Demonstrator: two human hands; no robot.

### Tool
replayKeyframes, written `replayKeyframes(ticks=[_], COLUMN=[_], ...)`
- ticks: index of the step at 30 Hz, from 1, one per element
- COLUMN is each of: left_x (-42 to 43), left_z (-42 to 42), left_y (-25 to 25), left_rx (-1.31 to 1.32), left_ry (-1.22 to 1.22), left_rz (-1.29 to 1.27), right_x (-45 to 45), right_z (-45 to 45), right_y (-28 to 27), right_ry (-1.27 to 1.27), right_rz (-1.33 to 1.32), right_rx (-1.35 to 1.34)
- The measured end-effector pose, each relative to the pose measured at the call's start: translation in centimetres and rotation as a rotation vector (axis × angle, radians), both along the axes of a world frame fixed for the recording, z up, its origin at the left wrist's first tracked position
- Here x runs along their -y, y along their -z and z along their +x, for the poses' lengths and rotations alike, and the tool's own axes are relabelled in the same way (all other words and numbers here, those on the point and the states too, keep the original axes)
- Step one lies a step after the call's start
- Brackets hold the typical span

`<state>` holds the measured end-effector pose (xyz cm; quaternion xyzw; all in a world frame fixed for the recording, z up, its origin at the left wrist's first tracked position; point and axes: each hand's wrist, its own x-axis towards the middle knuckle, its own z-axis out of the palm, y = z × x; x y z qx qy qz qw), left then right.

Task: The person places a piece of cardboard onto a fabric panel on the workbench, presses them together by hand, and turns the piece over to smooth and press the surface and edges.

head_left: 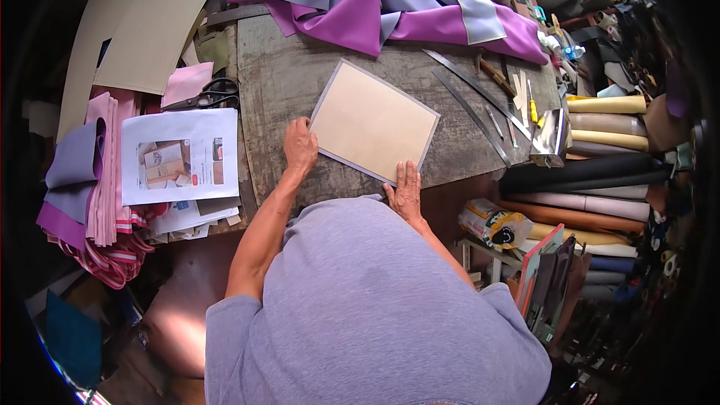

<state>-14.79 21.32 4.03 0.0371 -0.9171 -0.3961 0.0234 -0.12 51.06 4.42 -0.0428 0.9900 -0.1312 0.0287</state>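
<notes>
Head view: beige panel with a grey border [375, 124] between two bare hands on the worktable [274, 52].
The panel lies flat and askew near the table's front edge, presumably to keep both sides within easy reach. The left hand [301, 142] is at its left side, fingers bent closely together at the border; whether the thumb pinches the edge cannot be told. The right hand [406, 193] lies palm down at the near right corner, fingers extended and slightly parted, their tips on the panel; the opposed contacts probably steady it. The metal strips [466, 82] and hammer [496, 75] lie to the right, apart from the panel, apparently leaving it unobstructed.
</notes>
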Motion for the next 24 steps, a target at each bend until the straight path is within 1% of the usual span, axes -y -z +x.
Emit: replayKeyframes(ticks=[2,4,5,7,11,14,15,18,19,21,22,23,24], left_x=[0.3,1.3,1.8,2.4,2.9,2.9,2.9,3.0,3.1,3.3,3.5,3.5,3.6], left_z=[-0.4,-0.9,-1.1,-0.4,1.0,1.7,1.9,2.3,2.3,2.4,2.5,2.6,2.6], left_y=[0.9,-0.2,-0.7,-0.6,-1.4,-0.6,-0.6,-0.9,-1.3,-2.2,-2.9,-3.2,-3.3], left_rx=[-0.013,0.204,0.313,0.38,0.564,0.62,0.635,0.685,0.704,0.724,0.727,0.731,0.709], left_ry=[-0.032,0.02,0.045,0.01,0.014,0.012,0.007,-0.017,-0.03,-0.049,-0.057,-0.068,-0.056], left_rz=[0.069,0.262,0.357,0.44,0.562,0.668,0.695,0.785,0.821,0.884,0.912,0.94,0.881], right_x=[0.1,0.0,0.0,0.0,-1.4,-2.2,-1.5,-2.9,-3.2,-4.3,-3.8,-3.2,-3.4], right_z=[-0.1,-0.3,-0.3,-0.3,-0.7,-1.1,-1.6,-1.9,-1.9,-2.0,-2.5,-2.9,-3.0], right_y=[-0.8,-1.6,-2.0,-2.6,-2.9,-3.2,-4.8,-3.8,-3.1,-2.9,-4.0,-5.2,-4.9], right_ry=[0.029,0.073,0.195,0.44,0.563,0.63,0.702,0.795,0.822,0.889,0.921,0.973,0.969], right_rz=[-0.012,-0.039,-0.106,-0.243,-0.366,-0.478,-0.546,-0.566,-0.602,-0.754,-0.83,-0.899,-0.919], right_rx=[-0.002,-0.012,-0.005,0.01,0.036,0.102,0.117,0.148,0.093,0.17,0.213,0.2,0.205])
